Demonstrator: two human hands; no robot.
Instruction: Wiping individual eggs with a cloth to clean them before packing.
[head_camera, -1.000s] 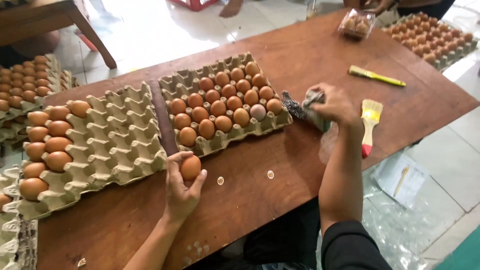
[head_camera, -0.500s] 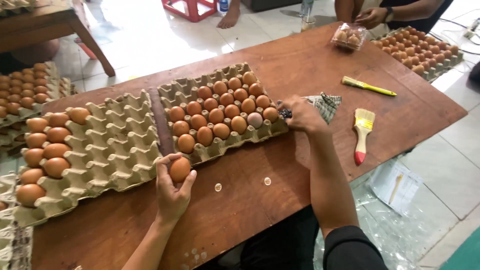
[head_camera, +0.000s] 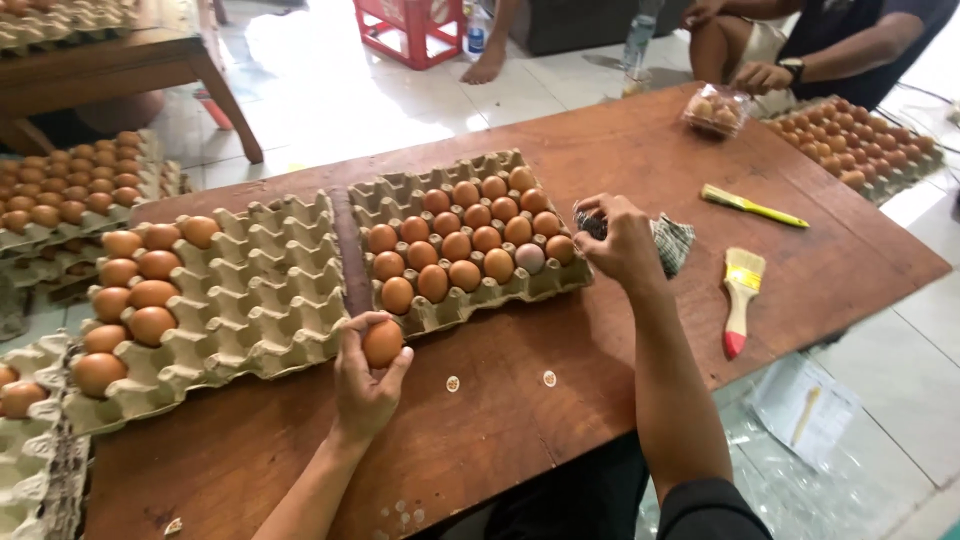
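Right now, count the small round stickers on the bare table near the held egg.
2: one sticker right of the left hand, another further right; more may be hidden.

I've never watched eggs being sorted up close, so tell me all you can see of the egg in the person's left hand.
The egg is brown, smooth and oval, with a slight sheen and no crack or stain that shows. The left hand cradles it from below, fingers curled round its sides, so its top half stays bare. It is held just above the wooden table, at the near edge of the grey pulp trays, about where the mostly empty tray and the fuller tray meet. Only the hand touches it.
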